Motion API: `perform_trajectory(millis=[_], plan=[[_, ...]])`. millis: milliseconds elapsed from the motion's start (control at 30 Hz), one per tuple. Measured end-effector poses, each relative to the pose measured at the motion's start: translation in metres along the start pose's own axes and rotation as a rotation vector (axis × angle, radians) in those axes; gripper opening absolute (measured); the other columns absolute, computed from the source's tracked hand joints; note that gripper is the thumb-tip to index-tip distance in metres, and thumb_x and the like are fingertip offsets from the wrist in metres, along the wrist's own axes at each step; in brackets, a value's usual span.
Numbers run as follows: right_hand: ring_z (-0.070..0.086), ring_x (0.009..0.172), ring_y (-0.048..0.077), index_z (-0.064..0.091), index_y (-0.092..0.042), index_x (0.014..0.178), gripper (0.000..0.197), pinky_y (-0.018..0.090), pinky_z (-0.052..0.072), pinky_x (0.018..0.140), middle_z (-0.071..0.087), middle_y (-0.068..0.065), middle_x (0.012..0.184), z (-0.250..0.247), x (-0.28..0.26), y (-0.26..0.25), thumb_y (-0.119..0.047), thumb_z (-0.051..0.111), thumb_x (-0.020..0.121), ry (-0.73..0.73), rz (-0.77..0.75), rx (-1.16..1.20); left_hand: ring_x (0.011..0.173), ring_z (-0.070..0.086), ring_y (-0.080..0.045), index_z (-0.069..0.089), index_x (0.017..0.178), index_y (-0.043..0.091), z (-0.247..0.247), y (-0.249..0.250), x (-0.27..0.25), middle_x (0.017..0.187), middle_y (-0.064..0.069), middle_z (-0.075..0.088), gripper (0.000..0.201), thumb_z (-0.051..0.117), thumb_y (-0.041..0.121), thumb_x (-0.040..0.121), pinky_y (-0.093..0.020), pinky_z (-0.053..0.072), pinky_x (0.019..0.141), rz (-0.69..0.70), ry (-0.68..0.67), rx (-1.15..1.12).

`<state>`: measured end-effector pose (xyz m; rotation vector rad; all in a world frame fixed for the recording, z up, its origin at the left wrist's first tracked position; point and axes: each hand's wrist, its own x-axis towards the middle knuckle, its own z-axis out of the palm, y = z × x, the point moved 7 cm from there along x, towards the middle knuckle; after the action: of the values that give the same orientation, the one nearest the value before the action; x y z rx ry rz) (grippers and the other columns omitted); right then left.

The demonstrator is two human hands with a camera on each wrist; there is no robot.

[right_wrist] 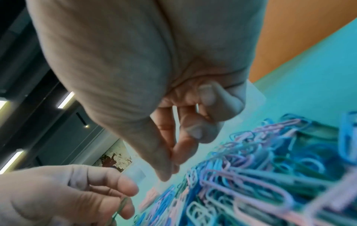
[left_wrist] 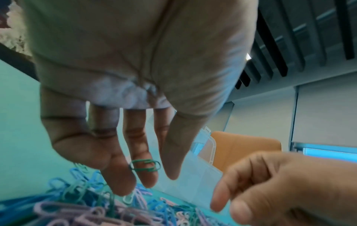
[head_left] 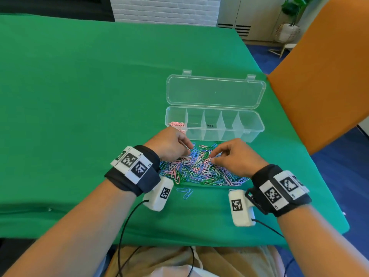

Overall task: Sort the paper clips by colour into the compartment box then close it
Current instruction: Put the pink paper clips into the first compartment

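Green desk (head_left: 79, 96): left fingers (left_wrist: 142, 175), straight, carry a green clip (left_wrist: 144, 164) crosswise; right fingers (right_wrist: 181, 151) pinch over the pile (head_left: 199, 168); box (head_left: 253, 134) lies just beyond.

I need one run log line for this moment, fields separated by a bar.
phase: sorting | compartment box: lid open, pink clips in leftmost compartment | left hand: green paper clip on fingers | right hand: over clip pile

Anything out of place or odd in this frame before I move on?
One oddity: a green paper clip rests across the fingers of the left hand, not pinched. Two blue clips lie apart from the pile. The compartment box sits open, undamaged.
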<state>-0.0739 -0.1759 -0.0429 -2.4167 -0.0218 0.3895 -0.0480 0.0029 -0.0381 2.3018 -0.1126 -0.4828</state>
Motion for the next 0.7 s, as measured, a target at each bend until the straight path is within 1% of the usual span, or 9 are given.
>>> perform_trajectory(millis=[67, 100, 200, 267, 333, 433, 500, 567, 700], plan=[[0.048, 0.051, 0.001, 0.075, -0.024, 0.088, 0.002, 0.017, 0.038, 0.054, 0.058, -0.01, 0.062, -0.002, 0.006, -0.01, -0.022, 0.074, 0.087, 0.048, -0.042, -0.011, 0.073, 0.06, -0.012, 0.075, 0.092, 0.022, -0.001, 0.001, 0.002, 0.079, 0.006, 0.067, 0.011, 0.076, 0.014, 0.084, -0.024, 0.047, 0.071, -0.001, 0.01, 0.089], [0.051, 0.056, 0.001, 0.075, -0.023, 0.086, 0.004, 0.019, 0.042, 0.059, 0.06, -0.011, 0.065, 0.0, 0.008, -0.017, -0.021, 0.073, 0.087, 0.054, -0.074, -0.03, 0.071, 0.059, -0.011, 0.075, 0.089, 0.024, -0.001, 0.001, 0.002, 0.077, 0.006, 0.065, 0.012, 0.078, 0.014, 0.082, -0.024, 0.046, 0.07, -0.002, 0.015, 0.126], [0.065, 0.073, 0.013, 0.076, -0.022, 0.082, 0.006, 0.031, 0.055, 0.077, 0.068, -0.008, 0.073, 0.017, 0.017, -0.035, -0.018, 0.072, 0.085, 0.016, -0.145, -0.091, 0.068, 0.059, -0.013, 0.073, 0.082, 0.024, 0.002, 0.0, 0.005, 0.072, 0.006, 0.063, 0.012, 0.08, 0.014, 0.079, -0.025, 0.049, 0.07, -0.001, 0.014, 0.204], [0.065, 0.078, 0.017, 0.072, -0.025, 0.079, 0.008, 0.036, 0.056, 0.082, 0.063, -0.011, 0.071, 0.027, 0.022, -0.038, -0.02, 0.076, 0.081, -0.024, -0.136, -0.173, 0.071, 0.06, -0.015, 0.073, 0.081, 0.024, 0.003, -0.002, 0.005, 0.071, 0.01, 0.06, 0.012, 0.081, 0.015, 0.078, -0.026, 0.049, 0.073, -0.001, 0.018, 0.238], [0.061, 0.079, 0.018, 0.067, -0.029, 0.081, 0.014, 0.038, 0.056, 0.085, 0.055, -0.014, 0.07, 0.028, 0.024, -0.034, -0.023, 0.08, 0.078, -0.039, -0.103, -0.237, 0.073, 0.059, -0.014, 0.073, 0.081, 0.024, 0.001, -0.005, 0.004, 0.071, 0.011, 0.061, 0.012, 0.081, 0.017, 0.078, -0.025, 0.049, 0.075, -0.005, 0.022, 0.254], [0.059, 0.081, 0.017, 0.064, -0.031, 0.089, 0.021, 0.039, 0.055, 0.086, 0.052, -0.013, 0.072, 0.023, 0.022, -0.029, -0.02, 0.079, 0.079, -0.037, -0.081, -0.29, 0.076, 0.061, -0.011, 0.076, 0.084, 0.022, -0.005, -0.006, 0.002, 0.075, 0.011, 0.065, 0.009, 0.08, 0.017, 0.079, -0.025, 0.049, 0.077, 0.001, 0.048, 0.285], [0.06, 0.08, 0.016, 0.066, -0.03, 0.09, 0.019, 0.038, 0.055, 0.086, 0.054, -0.013, 0.073, 0.02, 0.02, -0.031, -0.017, 0.076, 0.081, -0.024, -0.102, -0.294, 0.073, 0.06, -0.009, 0.076, 0.085, 0.022, -0.007, -0.005, 0.002, 0.073, 0.013, 0.065, 0.008, 0.079, 0.016, 0.08, -0.025, 0.048, 0.074, 0.007, 0.062, 0.299], [0.062, 0.078, 0.016, 0.068, -0.029, 0.087, 0.015, 0.036, 0.055, 0.083, 0.058, -0.011, 0.074, 0.019, 0.02, -0.037, -0.016, 0.075, 0.082, -0.012, -0.136, -0.282, 0.068, 0.056, -0.008, 0.076, 0.085, 0.022, -0.003, -0.001, 0.003, 0.068, 0.014, 0.06, 0.007, 0.079, 0.017, 0.08, -0.025, 0.045, 0.07, 0.014, 0.06, 0.323], [0.062, 0.078, 0.017, 0.072, -0.026, 0.084, 0.009, 0.032, 0.054, 0.079, 0.06, -0.01, 0.075, 0.028, 0.024, -0.049, -0.017, 0.074, 0.083, -0.03, -0.166, -0.256, 0.08, 0.062, -0.015, 0.075, 0.09, 0.021, 0.007, -0.002, 0.004, 0.074, 0.011, 0.062, 0.015, 0.082, 0.018, 0.077, -0.027, 0.046, 0.072, -0.007, 0.034, 0.393]])
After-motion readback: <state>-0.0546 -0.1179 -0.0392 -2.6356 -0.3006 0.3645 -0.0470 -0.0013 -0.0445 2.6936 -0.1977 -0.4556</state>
